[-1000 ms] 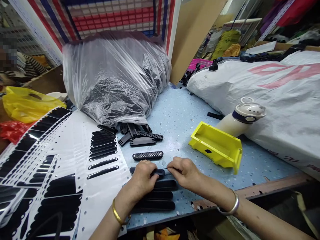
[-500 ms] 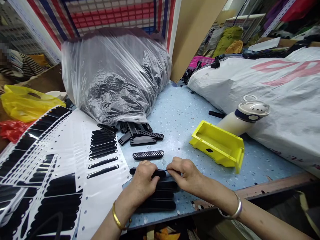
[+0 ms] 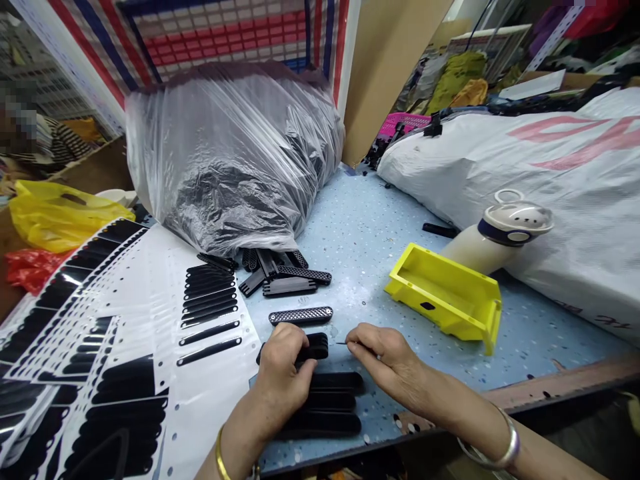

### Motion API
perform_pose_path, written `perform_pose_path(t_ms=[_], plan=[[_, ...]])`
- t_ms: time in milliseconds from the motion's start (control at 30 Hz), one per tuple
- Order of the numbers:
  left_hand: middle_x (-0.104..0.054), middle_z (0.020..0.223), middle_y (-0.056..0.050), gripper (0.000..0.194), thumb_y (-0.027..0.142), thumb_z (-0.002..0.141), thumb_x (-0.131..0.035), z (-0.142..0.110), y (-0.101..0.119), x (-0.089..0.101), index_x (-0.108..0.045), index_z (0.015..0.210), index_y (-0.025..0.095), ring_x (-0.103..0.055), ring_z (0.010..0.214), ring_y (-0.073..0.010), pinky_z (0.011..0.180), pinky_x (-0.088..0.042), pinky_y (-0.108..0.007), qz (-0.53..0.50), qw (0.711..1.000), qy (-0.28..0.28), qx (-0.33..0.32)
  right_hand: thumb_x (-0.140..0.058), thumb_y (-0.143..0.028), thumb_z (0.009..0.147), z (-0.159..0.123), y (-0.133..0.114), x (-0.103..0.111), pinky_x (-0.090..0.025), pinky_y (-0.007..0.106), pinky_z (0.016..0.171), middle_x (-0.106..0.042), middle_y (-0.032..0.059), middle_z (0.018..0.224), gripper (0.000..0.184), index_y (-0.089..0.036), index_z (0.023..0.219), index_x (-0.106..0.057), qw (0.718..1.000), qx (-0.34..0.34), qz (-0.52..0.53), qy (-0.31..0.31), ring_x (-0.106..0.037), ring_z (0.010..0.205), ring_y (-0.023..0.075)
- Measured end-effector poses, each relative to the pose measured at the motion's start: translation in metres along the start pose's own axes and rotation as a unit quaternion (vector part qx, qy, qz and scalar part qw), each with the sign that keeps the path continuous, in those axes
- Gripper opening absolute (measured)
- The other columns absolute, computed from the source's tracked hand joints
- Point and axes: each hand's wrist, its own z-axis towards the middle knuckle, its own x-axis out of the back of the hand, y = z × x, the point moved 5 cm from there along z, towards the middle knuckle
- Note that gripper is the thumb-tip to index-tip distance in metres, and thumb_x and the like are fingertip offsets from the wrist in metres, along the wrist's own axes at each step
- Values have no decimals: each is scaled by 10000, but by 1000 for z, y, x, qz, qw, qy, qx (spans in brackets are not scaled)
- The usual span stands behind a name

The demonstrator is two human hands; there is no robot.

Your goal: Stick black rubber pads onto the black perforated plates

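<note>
My left hand (image 3: 284, 363) is closed around a black elongated piece with rounded, grooved ends (image 3: 317, 346), held just above the table. To its right, my right hand (image 3: 385, 357) pinches a thin dark sliver (image 3: 342, 343), too small to name; a gap separates it from the black piece. Beneath my left hand, several long black rounded pieces (image 3: 336, 403) lie side by side, partly covered by it. Beyond my hands rests a black piece with a crosshatched face (image 3: 301, 315). Similar black pieces (image 3: 290, 285) are heaped at the mouth of a clear plastic bag (image 3: 235, 153).
White sheets with black strips (image 3: 210, 307) spread over the left side. A yellow bin (image 3: 443, 300) stands at right, before a cream bottle (image 3: 480, 247) and a large white sack (image 3: 525, 153). Behind the plastic bag is a striped bag (image 3: 225, 33). The table's front edge (image 3: 525, 390) is near.
My right hand has drawn away to the right from the black piece. The piece in my left hand has turned, so its grooved side shows. The whole view has shifted slightly.
</note>
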Motion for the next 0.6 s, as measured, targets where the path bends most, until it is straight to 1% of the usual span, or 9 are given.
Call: perform_pose_path(t_ms=[167,233,300,433,500,600], plan=[[-620,760,-68,204,8,696,-538,-6,9,7,-495,759,196,-623,833,-248,696,-532,-366,36,997,41,-59,-451,-144,924,-1,-20,5,-419,235,556,-606,-5,645,212,-196,782,-599,995,79,7,54,-549,556,122],[-617,731,-56,215,-6,704,-518,-9,13,9,-492,761,200,-633,832,-247,719,-538,-378,54,994,51,-80,-461,-121,910,-1,-27,5,-414,226,541,-606,-10,627,214,-194,771,-607,993,96,13,64,-545,537,114],[-607,695,-42,222,-11,708,-506,-12,16,10,-487,759,204,-640,815,-247,738,-539,-396,71,991,59,-100,-462,-112,910,0,-31,4,-410,220,527,-600,-14,610,236,-191,756,-623,993,101,17,62,-538,522,109],[-599,662,-29,228,-16,706,-499,-17,21,13,-476,741,208,-644,777,-244,774,-533,-441,102,985,65,-122,-469,-126,930,2,-37,3,-400,211,497,-580,-21,586,260,-192,788,-678,993,109,25,34,-529,497,102],[-605,664,-29,227,-16,709,-497,-18,22,14,-481,748,207,-647,769,-242,756,-537,-432,101,985,63,-123,-460,-117,934,3,-40,5,-398,216,498,-562,-21,592,262,-189,809,-678,994,107,16,28,-526,503,105],[-619,682,-35,221,-6,737,-486,-16,22,17,-505,798,206,-658,771,-244,723,-548,-413,88,988,57,-113,-428,-96,936,7,-47,9,-420,227,535,-556,-15,633,260,-187,811,-638,995,90,3,36,-543,547,116]])
